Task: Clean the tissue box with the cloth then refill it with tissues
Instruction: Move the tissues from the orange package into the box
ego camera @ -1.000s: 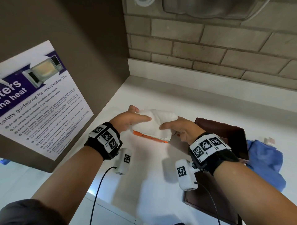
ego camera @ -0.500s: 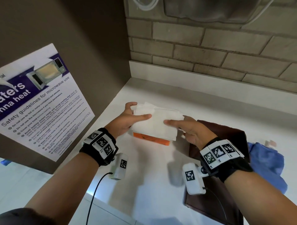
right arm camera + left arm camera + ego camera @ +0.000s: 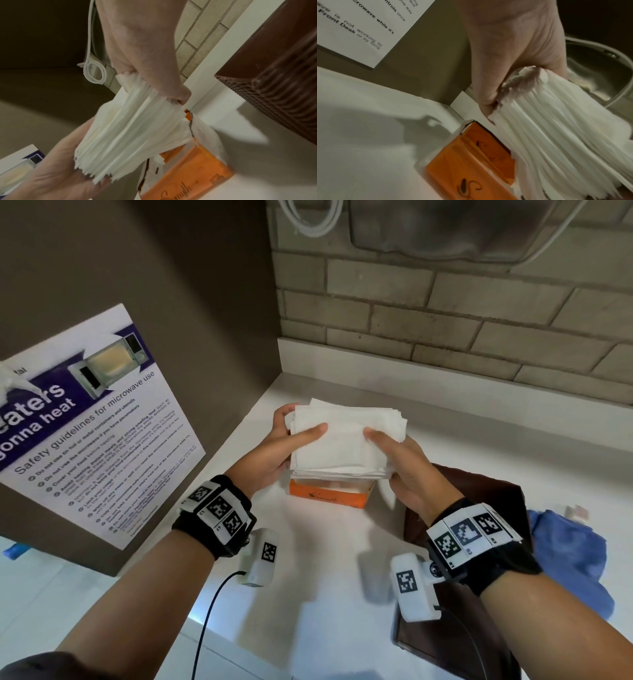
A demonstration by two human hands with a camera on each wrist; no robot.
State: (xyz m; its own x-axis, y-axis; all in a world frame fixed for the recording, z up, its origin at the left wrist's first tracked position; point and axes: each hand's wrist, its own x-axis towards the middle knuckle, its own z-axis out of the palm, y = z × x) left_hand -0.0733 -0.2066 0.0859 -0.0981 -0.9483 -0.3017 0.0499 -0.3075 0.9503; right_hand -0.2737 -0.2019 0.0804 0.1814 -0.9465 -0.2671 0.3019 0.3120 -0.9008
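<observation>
a thick stack of white tissues point(image 3: 346, 440) is held level in the air just above an open orange tissue pack point(image 3: 330, 496) on the white counter. right of it stands the brown tissue box point(image 3: 479, 498), and further right lies a crumpled blue cloth point(image 3: 568, 556).

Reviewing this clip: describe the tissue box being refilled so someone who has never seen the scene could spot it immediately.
Start at the white counter below the brick wall. Beside the orange tissue pack and right of the right hand holding the tissue stack stands the tissue box. It alone is dark brown and hard-sided; the blue cloth beyond is soft.
</observation>
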